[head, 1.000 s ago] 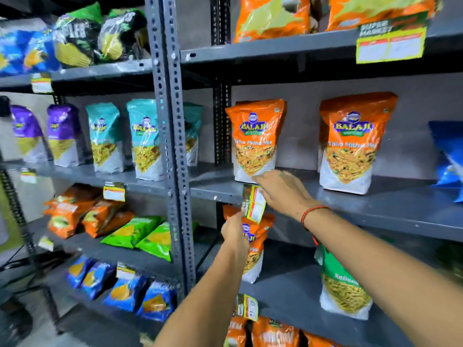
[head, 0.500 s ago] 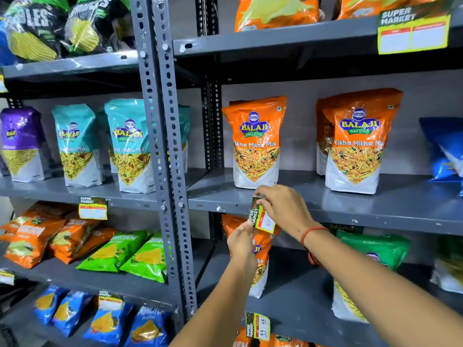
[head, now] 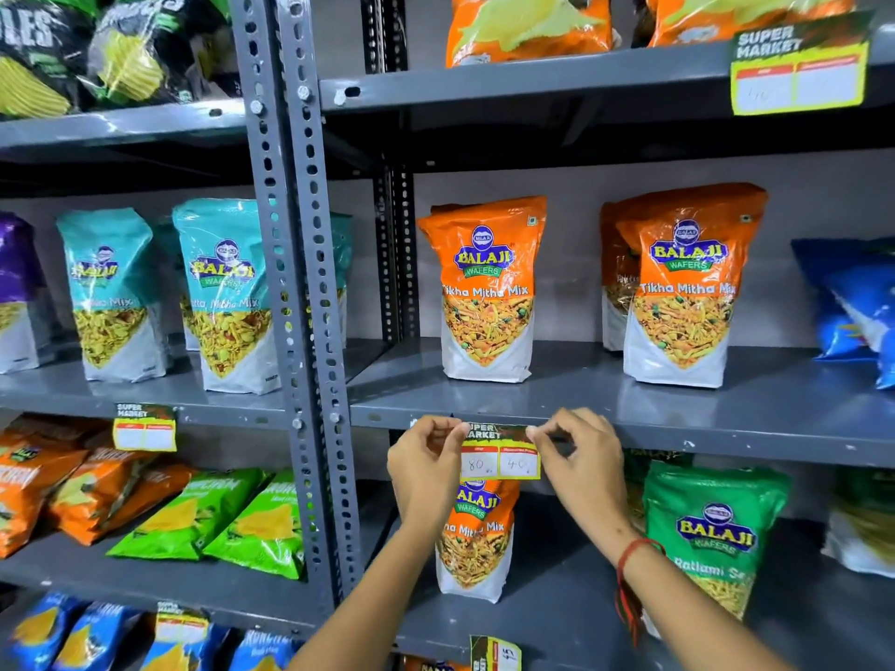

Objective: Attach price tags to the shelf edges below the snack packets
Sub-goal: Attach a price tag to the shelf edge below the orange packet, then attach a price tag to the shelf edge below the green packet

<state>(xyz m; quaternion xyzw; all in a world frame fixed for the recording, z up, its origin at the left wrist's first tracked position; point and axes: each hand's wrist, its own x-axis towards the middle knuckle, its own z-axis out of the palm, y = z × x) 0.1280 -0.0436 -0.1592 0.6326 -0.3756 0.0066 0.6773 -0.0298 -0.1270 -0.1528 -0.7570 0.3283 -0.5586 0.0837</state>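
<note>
A yellow-edged price tag (head: 500, 452) with a dark "SUPER MARKET" header lies flat against the front edge of the grey middle shelf (head: 702, 440). It sits right below an orange Balaji Tikha Mitha Mix packet (head: 486, 288). My left hand (head: 426, 464) pinches the tag's upper left corner. My right hand (head: 578, 460) pinches its upper right corner. Handwritten numbers show in the tag's two white boxes.
A perforated grey upright (head: 300, 283) divides two shelf bays. Other tags hang on the left bay's shelf edge (head: 144, 427), the top shelf (head: 799, 70) and a lower shelf (head: 495, 653). A second orange packet (head: 678, 288), a green packet (head: 712, 540) and blue packets (head: 852, 302) stand nearby.
The tag was tilted and held mostly by my right hand. Now it is level against the shelf edge, with both hands at its top corners. The camera has moved closer.
</note>
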